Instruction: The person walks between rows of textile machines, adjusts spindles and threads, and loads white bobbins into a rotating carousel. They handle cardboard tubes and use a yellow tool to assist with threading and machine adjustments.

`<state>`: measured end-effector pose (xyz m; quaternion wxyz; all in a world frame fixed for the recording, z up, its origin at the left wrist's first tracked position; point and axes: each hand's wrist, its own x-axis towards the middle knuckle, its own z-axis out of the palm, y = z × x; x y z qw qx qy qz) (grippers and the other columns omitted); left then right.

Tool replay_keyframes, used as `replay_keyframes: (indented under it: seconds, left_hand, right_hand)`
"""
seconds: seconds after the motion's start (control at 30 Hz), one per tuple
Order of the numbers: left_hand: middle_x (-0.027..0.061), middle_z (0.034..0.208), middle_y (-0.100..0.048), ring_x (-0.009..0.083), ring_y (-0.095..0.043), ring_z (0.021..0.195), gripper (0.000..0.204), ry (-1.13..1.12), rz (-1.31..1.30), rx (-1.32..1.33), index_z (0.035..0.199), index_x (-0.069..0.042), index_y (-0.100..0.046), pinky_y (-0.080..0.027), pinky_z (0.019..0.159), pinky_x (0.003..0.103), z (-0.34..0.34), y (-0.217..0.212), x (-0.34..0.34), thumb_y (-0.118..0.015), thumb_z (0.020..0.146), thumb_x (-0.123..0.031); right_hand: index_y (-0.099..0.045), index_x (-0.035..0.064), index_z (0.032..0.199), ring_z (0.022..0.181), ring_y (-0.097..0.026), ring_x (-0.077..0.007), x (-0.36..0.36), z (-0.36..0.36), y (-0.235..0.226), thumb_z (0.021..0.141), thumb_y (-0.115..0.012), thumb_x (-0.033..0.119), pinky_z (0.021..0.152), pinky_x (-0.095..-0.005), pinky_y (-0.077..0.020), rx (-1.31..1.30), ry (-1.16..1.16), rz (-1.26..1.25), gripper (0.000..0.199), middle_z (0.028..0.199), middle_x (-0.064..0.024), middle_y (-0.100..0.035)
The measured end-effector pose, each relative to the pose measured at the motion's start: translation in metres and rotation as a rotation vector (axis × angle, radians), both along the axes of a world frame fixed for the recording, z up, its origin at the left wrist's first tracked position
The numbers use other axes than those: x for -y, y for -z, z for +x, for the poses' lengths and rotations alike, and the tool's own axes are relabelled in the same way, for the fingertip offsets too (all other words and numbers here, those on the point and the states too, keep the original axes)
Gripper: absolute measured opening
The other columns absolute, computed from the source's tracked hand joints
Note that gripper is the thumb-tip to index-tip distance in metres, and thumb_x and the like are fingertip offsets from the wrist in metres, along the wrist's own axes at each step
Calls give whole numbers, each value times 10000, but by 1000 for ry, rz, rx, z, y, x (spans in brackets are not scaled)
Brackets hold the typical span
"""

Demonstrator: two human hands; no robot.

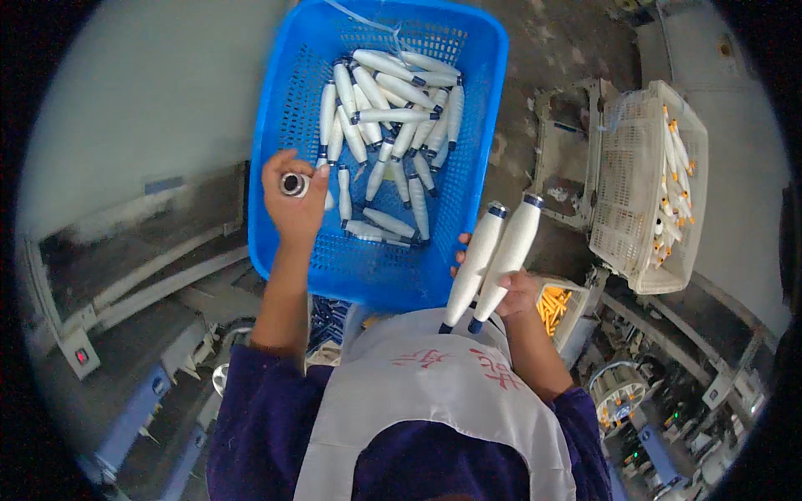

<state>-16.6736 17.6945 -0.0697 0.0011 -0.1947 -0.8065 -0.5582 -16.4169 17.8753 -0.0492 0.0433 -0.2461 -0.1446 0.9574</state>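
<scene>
My left hand is closed around a white thread bobbin, seen end-on with its dark hollow tip facing up. It is over the left rim of a blue plastic basket. Two more full, spindle-shaped bobbins stand side by side in my right hand, slanting upward, dark blue at both ends. Its fingers wrap behind them, just off the basket's near right corner. Inside the basket lies a loose heap of similar white bobbins, thickest toward the far side.
To the right stands a cream basket of white bobbins with orange ends. Orange empty tubes fill a smaller bin by my right forearm. Dark blue tubes lie below the blue basket. Machinery flanks me on both sides.
</scene>
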Motion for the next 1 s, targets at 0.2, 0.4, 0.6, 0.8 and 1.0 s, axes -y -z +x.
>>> replay_keyframes:
  seconds: [0.2,0.4,0.6,0.8,1.0]
  left_hand:
    - [208,1253,-468,278,-537,1066,689,354,647,996,1270,17,-403,-528,830,421,97,-122,-34,-601,610,10]
    - [167,1230,-507,311,-518,1118,734,203,749,1167,1312,23,-378,-429,940,410,191,-91,-12,-649,642,-102]
    - [149,1102,-557,298,-556,1047,873,207,939,1100,1359,15,-295,-450,911,419,247,-106,45,-711,639,-249]
    - [139,1012,-562,266,-577,919,877,199,901,888,1295,21,-381,-485,806,386,288,-111,92,-738,596,-371]
    - [137,989,-566,296,-575,912,749,0,1154,772,1215,21,-453,-484,807,436,310,-138,183,-636,589,-346]
  right_hand:
    - [-321,-48,1326,1150,-492,-340,-11,10,-21,562,-668,88,975,-483,-400,-176,-332,-75,850,1311,-216,-424]
    - [-387,-22,1299,1077,-544,-284,-3,32,-34,631,-637,41,950,-402,-421,-70,-744,97,716,1185,-164,-540]
    - [-440,-8,1257,1059,-547,-224,17,40,-48,762,-697,132,855,-342,-472,-190,-904,324,575,1169,-133,-549]
    - [-320,13,1297,877,-584,-259,41,31,-70,840,-617,256,723,-359,-516,-296,-880,224,597,1100,-173,-537]
    - [-348,2,1259,829,-577,-256,109,28,-91,863,-585,264,645,-356,-529,-475,-980,155,530,1088,-183,-509]
